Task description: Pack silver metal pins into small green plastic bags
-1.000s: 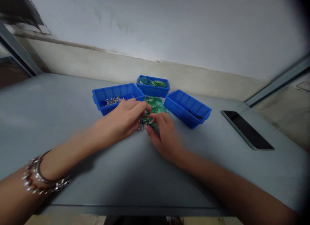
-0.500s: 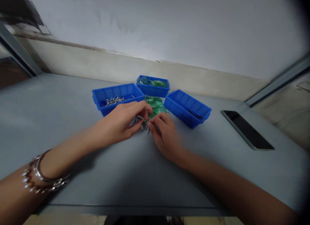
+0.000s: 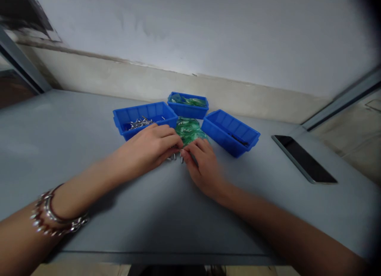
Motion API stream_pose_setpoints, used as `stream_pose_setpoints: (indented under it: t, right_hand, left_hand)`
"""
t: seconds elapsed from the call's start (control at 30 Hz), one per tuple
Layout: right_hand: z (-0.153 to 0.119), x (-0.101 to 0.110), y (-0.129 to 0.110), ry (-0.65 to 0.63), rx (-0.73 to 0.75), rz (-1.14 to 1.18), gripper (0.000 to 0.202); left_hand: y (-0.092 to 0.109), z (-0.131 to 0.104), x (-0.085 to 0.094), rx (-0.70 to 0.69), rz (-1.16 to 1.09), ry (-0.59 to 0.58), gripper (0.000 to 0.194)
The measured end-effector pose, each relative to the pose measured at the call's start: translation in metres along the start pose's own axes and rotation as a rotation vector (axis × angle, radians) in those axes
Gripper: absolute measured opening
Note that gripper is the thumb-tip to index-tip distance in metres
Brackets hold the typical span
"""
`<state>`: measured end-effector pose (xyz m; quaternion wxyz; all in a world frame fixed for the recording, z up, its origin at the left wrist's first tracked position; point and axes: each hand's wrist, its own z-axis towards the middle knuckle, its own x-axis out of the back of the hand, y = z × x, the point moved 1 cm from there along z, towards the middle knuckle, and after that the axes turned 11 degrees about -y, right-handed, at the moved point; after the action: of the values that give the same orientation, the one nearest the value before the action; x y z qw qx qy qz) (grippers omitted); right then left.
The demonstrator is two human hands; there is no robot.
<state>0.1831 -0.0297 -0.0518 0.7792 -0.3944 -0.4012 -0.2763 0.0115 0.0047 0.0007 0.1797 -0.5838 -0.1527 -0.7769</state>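
My left hand (image 3: 157, 144) is closed in a pinch, its fingertips meeting those of my right hand (image 3: 204, 165) over the middle of the table. My right hand pinches the end of a thin metal rod, which shows in the earlier frame; the fingers now cover most of it. What the left fingertips grip is hidden. Small silver metal rods (image 3: 175, 157) lie on the table just under the fingertips. Right behind the hands are green plastic bags (image 3: 189, 129), with small metal pieces on or in them.
A blue bin (image 3: 145, 109) with loose metal rods stands at the left. Another blue bin (image 3: 188, 110) at the back holds green bags. The blue bin (image 3: 229, 129) on the right contains dark pieces. A phone (image 3: 305, 159) lies farther right. The wall rises behind.
My left hand's fingers have closed and moved slightly right and down to my right fingertips, covering the rod. More of the green bags shows. My right hand has hardly moved.
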Motion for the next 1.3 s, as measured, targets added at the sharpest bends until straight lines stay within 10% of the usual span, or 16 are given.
stream_pose_setpoints:
  t: [1.3]
  right_hand:
    - [-0.001,0.0042,-0.0028,0.032,-0.014,0.034,0.03]
  left_hand:
    - [-0.0027,-0.0019,0.0004,0.101,0.076,-0.026,0.022]
